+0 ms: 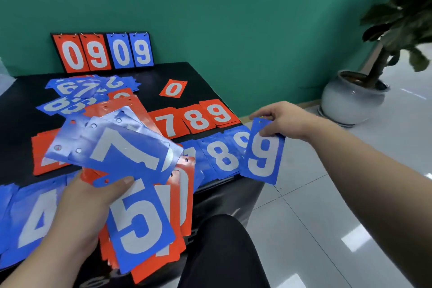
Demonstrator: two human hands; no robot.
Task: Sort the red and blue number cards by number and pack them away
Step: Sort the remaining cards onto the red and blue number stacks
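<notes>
Cards fan out of my left hand (86,208), whose fingers and thumb grip a mixed red and blue bunch with a blue 5 (138,224) and a blue 7 (126,149) uppermost. Left of that hand a blue 4 (35,217) lies on the black worktop (152,77). Further right, my right hand (280,119) pinches a blue 9 card (263,152) by its top edge, so that it hangs over the worktop's right edge, just beside the blue 8 pile (224,159). Behind lie a red 7 (168,124), red 8 (198,119) and red 9 (219,112) in a row. A single red 0 (173,88) sits farther back, apart. At the far left lies a loose heap of blue cards (88,89), and a scoreboard (102,52) reading 0909 stands against the green wall.
</notes>
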